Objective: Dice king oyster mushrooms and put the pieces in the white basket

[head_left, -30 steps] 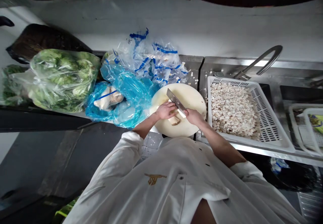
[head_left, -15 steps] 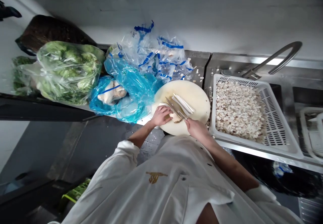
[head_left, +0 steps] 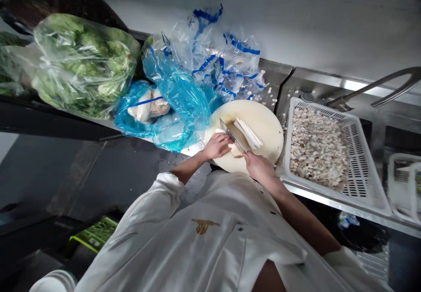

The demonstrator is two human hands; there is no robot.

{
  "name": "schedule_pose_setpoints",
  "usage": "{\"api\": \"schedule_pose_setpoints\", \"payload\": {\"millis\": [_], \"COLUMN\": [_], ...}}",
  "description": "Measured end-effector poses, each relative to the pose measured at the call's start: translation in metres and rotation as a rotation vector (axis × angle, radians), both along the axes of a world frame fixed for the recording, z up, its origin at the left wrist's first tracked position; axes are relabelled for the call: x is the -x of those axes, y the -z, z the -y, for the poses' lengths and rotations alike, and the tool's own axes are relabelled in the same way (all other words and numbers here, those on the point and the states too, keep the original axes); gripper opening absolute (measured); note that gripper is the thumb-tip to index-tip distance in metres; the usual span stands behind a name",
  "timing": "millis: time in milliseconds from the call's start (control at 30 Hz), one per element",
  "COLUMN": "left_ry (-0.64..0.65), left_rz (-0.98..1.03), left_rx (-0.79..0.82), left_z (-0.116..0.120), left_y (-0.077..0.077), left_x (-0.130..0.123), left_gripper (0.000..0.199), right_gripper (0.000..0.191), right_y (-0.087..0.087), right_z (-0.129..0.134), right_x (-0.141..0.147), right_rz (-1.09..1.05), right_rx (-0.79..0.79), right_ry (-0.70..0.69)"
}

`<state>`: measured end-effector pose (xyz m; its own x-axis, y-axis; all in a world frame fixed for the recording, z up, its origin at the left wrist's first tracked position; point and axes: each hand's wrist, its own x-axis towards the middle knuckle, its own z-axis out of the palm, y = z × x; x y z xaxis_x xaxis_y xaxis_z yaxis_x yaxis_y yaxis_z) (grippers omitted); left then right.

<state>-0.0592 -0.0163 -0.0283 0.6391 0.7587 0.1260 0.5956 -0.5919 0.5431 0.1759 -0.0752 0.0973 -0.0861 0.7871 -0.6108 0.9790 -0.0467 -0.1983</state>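
- Your right hand [head_left: 260, 168] is closed around the handle end of a knife [head_left: 234, 136], whose broad metal blade slants forward and to the left from that grip.
- Your left hand [head_left: 217, 146] is palm down, just left of the blade, fingers bent and close together at a pale chunk [head_left: 236, 151]. Whether they pinch it or only steady it, you cannot tell from this view.
- The pale chunk lies between your two hands, beside the blade and partly hidden by it.
- Long white strips [head_left: 249, 133] lie together just beyond your right hand, on the right side of the blade.
- Under all of this is a round, cream-coloured cutting board [head_left: 271, 127], with bare surface showing beyond the strips and to their right.
- To the right of your knife grip, a white slotted basket [head_left: 368, 182] holds a wide heap of small, pale chopped pieces [head_left: 317, 147]. A curved metal faucet [head_left: 368, 87] reaches in beyond it.
- Forward and left of your left hand, crumpled blue plastic [head_left: 187, 94] spreads up to the board; at its left, whole pale pieces [head_left: 151, 105] sit bundled together.
- Clear bags with blue stripes [head_left: 226, 64] lie farther forward, with small white crumbs [head_left: 269, 91] scattered on the metal counter to their right.
- Farthest left of your hands, a large clear bag of leafy greens [head_left: 85, 66] rests near the wall.
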Motion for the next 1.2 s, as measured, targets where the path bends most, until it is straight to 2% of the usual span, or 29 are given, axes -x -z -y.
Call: {"api": "schedule_pose_setpoints", "payload": {"millis": [133, 300, 500, 700, 900, 967, 1100, 1200], "left_ry": [0.032, 0.018, 0.015, 0.029, 0.017, -0.011, -0.043, -0.049], "left_rz": [0.035, 0.036, 0.106, 0.185, 0.191, 0.181, 0.189, 0.205], "left_rx": [-0.020, -0.043, -0.031, -0.036, -0.069, -0.083, -0.118, -0.115], "left_z": [-0.003, -0.009, -0.012, -0.016, -0.017, -0.018, -0.018, -0.017], "left_y": [0.001, 0.003, 0.010, 0.012, 0.013, 0.011, 0.011, 0.015], "left_x": [0.003, 0.010, 0.014, 0.017, 0.020, 0.023, 0.027, 0.025], "left_gripper": [0.041, 0.042, 0.037, 0.036, 0.036, 0.035, 0.035, 0.034], "right_gripper": [0.044, 0.049, 0.045, 0.050, 0.044, 0.045, 0.047, 0.047], "right_y": [0.003, -0.001, 0.011, -0.002, 0.014, 0.011, -0.009, -0.008], "right_z": [-0.005, 0.002, -0.002, 0.009, 0.003, -0.001, 0.006, 0.012], "right_x": [0.009, 0.003, 0.020, 0.005, 0.022, 0.021, 0.005, 0.000], "right_rz": [0.016, 0.017, 0.036, 0.042, 0.018, 0.026, 0.083, 0.065], "right_rx": [0.015, -0.028, -0.001, -0.058, -0.019, -0.053, -0.112, -0.086], "right_ry": [0.037, -0.005, 0.053, 0.019, 0.055, 0.040, 0.005, -0.016]}}
